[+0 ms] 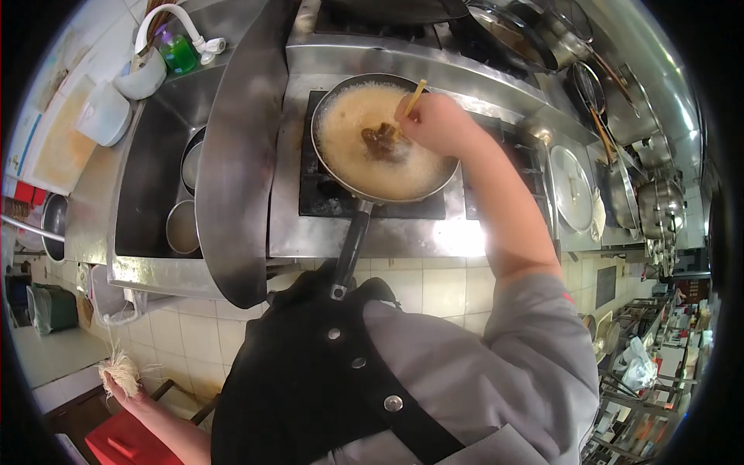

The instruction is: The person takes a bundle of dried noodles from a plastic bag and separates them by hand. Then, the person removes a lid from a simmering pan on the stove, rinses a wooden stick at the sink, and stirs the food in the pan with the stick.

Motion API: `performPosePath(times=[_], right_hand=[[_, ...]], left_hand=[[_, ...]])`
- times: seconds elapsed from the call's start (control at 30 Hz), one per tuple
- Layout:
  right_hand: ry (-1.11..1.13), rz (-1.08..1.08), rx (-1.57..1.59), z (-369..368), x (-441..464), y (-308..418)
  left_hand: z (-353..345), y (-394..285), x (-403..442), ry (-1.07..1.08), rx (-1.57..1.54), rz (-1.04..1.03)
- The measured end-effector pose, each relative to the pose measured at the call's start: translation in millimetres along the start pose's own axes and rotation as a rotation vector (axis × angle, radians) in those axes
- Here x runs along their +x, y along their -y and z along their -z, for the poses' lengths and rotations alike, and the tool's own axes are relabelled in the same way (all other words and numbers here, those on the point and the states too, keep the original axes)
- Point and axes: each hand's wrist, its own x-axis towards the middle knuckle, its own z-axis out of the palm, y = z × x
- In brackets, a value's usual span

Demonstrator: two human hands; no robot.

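My right hand [435, 124] is closed around pale wooden chopsticks [420, 91] over a round frying pan [457, 172]. Their lower end reaches toward a dark brown clump [384, 142] in bubbling, foamy tan liquid [349, 124]; whether they grip it I cannot tell. The pan sits on a burner of the steel stove, its black handle [355, 244] pointing at my body. Low on the left, away from the stove, my left hand [128, 397] is wrapped around a bundle of thin, pale dry noodles [119, 373] with loose strands sticking out.
A steel divider [232, 155] separates the stove from a sink [151, 178] holding metal pots. Near the faucet [182, 19] stands a green soap bottle [178, 54]. A ladle [547, 147] and a round metal lid [572, 186] lie to the right. A red container [132, 438] is below my left arm.
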Motion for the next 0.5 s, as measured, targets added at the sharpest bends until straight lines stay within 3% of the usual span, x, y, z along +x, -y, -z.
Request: performPosePath(times=[0.1, 0.2, 0.3, 0.37, 0.5], right_hand=[[-0.041, -0.093, 0.104, 14, -6, 5], [-0.078, -0.112, 0.145, 11, -2, -10], [-0.093, -0.171, 0.136, -5, 12, -37], [-0.064, -0.244, 0.188, -17, 24, -59], [-0.201, -0.154, 0.132, -7, 15, -46]], left_hand=[[-1, -2, -6, -0.243, 0.107, -0.081], [-19, 4, -3, -0.358, 0.217, -0.112], [-20, 2, 5, -0.170, 0.130, -0.069], [-24, 1, 12, -0.128, 0.045, -0.015], [-10, -5, 23, -0.136, 0.082, 0.048]])
